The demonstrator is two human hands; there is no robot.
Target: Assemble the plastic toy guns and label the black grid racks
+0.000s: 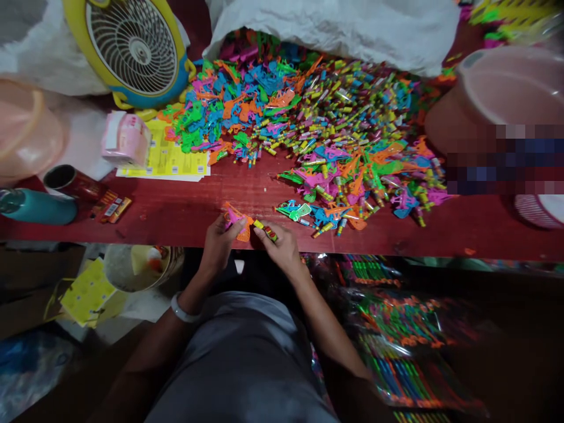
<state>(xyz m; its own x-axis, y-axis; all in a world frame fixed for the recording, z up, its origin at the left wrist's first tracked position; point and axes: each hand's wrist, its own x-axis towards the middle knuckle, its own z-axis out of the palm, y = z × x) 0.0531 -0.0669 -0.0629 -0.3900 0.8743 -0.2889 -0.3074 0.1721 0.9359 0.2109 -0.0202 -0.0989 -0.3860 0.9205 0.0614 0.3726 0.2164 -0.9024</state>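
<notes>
At the near edge of the red table (185,211), my left hand (219,242) is closed on small orange and pink plastic toy pieces (237,224). Beside it, my right hand (282,247) pinches a short yellow stick with coloured bands (265,230). The two hands nearly touch. A wide heap of small bright plastic toys and sticks (326,129) covers the table beyond them, its nearest pieces just right of my right hand.
A yellow and blue fan (132,50) stands at the back left, with a pink packet (126,139) and yellow sheets (171,160) below it. A teal bottle (37,207) lies far left. Pink tubs (506,88) sit right. A white sack (352,26) spills the toys. Packed bags (396,341) lie under the table.
</notes>
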